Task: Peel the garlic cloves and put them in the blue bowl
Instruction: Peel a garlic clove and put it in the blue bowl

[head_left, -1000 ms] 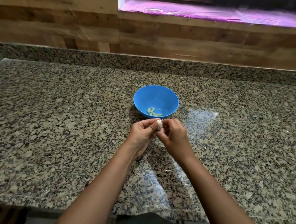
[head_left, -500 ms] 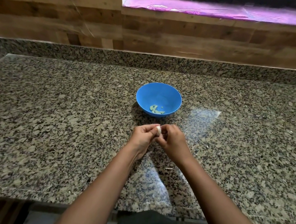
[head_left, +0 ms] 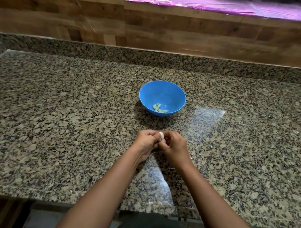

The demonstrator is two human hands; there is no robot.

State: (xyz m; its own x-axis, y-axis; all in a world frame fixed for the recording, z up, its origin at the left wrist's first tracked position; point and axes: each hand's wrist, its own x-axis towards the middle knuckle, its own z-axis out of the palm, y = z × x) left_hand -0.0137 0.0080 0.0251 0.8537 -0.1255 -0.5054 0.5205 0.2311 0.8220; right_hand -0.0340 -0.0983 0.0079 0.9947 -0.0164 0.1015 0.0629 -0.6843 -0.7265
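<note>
Head: clove point(head_left: 161, 135) between left point(head_left: 146, 141), right grip point(head_left: 173, 148)

No legible text, label, brand or number found. Blue bowl point(head_left: 167, 93) and bench point(head_left: 49, 119): no readable markings.

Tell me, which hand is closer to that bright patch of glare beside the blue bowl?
Right. The right hand is nearer the person than the glare and left of it; the left hand is farther left, across the garlic clove.
</note>
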